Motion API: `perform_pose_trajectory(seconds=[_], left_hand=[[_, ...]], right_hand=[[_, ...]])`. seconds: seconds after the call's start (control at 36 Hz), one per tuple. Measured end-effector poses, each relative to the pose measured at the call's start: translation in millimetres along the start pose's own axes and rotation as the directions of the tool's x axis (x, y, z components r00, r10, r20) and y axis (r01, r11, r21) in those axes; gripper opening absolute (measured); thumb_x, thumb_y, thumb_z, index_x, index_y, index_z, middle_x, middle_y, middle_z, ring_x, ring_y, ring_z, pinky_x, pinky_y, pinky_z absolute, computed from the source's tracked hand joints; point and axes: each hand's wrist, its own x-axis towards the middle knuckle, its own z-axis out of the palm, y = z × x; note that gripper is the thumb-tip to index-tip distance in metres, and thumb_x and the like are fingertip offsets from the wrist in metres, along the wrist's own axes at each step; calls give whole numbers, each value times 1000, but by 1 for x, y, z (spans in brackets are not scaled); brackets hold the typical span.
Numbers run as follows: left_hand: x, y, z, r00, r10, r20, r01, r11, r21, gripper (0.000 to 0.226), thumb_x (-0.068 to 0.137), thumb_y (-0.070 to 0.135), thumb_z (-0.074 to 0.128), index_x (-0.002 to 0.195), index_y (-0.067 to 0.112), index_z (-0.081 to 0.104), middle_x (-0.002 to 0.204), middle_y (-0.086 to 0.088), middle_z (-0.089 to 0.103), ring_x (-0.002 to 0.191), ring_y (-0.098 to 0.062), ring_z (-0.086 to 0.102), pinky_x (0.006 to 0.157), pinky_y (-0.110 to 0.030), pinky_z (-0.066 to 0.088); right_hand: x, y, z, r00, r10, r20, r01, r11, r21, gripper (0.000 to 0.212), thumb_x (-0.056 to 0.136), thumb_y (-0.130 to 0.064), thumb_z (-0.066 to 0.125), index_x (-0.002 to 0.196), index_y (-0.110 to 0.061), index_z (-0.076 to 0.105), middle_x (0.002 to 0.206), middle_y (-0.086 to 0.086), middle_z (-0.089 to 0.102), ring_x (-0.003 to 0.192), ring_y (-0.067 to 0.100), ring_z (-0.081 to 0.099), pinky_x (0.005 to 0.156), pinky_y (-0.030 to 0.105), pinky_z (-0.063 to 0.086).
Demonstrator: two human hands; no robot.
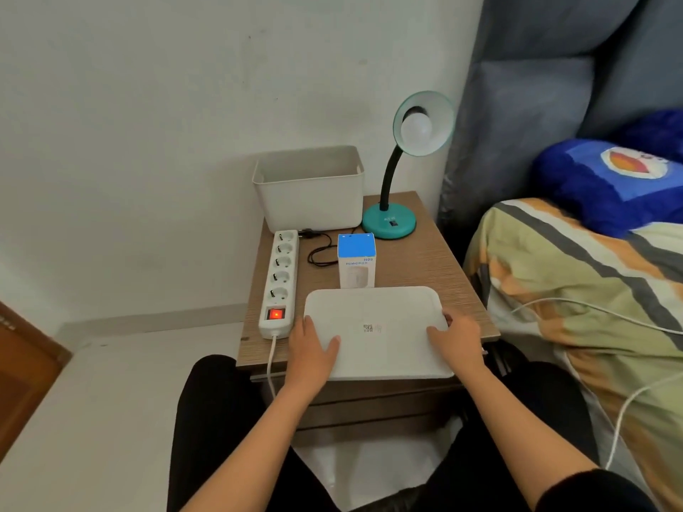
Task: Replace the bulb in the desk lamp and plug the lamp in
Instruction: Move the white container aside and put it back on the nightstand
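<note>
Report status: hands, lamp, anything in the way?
Left hand rests on white lid, right hand grips its edge. Lamp has bulb fitted, plug lying loose by power strip. Blue box stands between lid and lamp.
</note>
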Motion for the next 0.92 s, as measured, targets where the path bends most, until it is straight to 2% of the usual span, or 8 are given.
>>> perform_pose_trajectory(seconds=[0.08, 0.25, 0.33, 0.42, 0.5, 0.64, 0.78, 0.92], left_hand=[[3, -1, 1, 999, -6, -48, 5, 1000, -24, 68, 89, 37, 55, 141, 3, 27, 148, -11, 30, 136, -27, 28, 113, -39, 29], [-2, -4, 2, 993, 4, -114, -20, 990, -139, 71, 84, 34, 64, 140, 6, 31, 147, -10, 30, 133, -26, 33, 110, -38, 32], [-5, -6, 3, 994, -5, -110, -20, 975, -223, 71, 80, 32, 69, 136, 7, 33, 144, -10, 30, 130, -25, 33, 108, -36, 32], [-7, -8, 3, 997, -28, -74, 4, 952, -307, 78, 77, 32, 72, 138, 8, 30, 140, -10, 30, 128, -25, 34, 109, -36, 33], [-9, -9, 2, 998, -43, -45, 24, 931, -365, 86, 74, 31, 76, 142, 9, 28, 137, -12, 35, 128, -27, 37, 108, -43, 35], [-13, -5, -2, 999, 12, -49, -33, 886, -463, 91, 72, 24, 78, 145, 12, 24, 136, -8, 41, 125, -22, 41, 103, -36, 37], [-5, 6, -26, 994, 75, -75, -104, 839, -533, 91, 73, 21, 77, 146, 17, 22, 140, -4, 41, 120, -16, 42, 103, -39, 40], [17, 23, -62, 980, 137, -146, -196, 806, -559, 89, 72, 22, 79, 145, 21, 27, 137, -3, 45, 121, -20, 47, 102, -44, 44]], right_hand=[[-2, 2, 1, 999, 18, -32, -14, 991, 130, 40, 79, -8, 66, 118, -2, 59, 116, 17, 63, 108, 31, 57, 92, 37, 45], [-5, 8, -4, 995, 93, -23, -79, 930, 359, 50, 74, -4, 71, 122, -4, 58, 116, 15, 65, 107, 28, 61, 92, 37, 49], [-5, 12, -5, 993, 116, -13, -98, 883, 459, 52, 72, -3, 73, 121, -6, 57, 114, 15, 65, 106, 29, 62, 94, 44, 50], [-7, 15, -7, 994, 114, -2, -96, 848, 521, 49, 73, -3, 73, 119, -8, 55, 111, 12, 64, 102, 27, 61, 91, 42, 51], [-10, 18, -9, 995, 105, 3, -89, 828, 553, 41, 76, -5, 71, 112, -14, 54, 106, 9, 63, 97, 26, 61, 84, 39, 50], [-11, 20, -19, 995, 103, 6, -88, 824, 560, 43, 77, -7, 70, 115, -12, 52, 107, 10, 63, 99, 28, 61, 85, 42, 51], [-9, 5, -32, 998, 68, 4, -57, 802, 594, 44, 79, -6, 68, 118, -11, 49, 103, 6, 61, 94, 24, 60, 68, 29, 50], [-1, -29, -44, 1000, 26, -9, -16, 812, 584, 45, 82, -10, 67, 121, -14, 46, 109, 5, 60, 98, 23, 58, 86, 43, 51]])
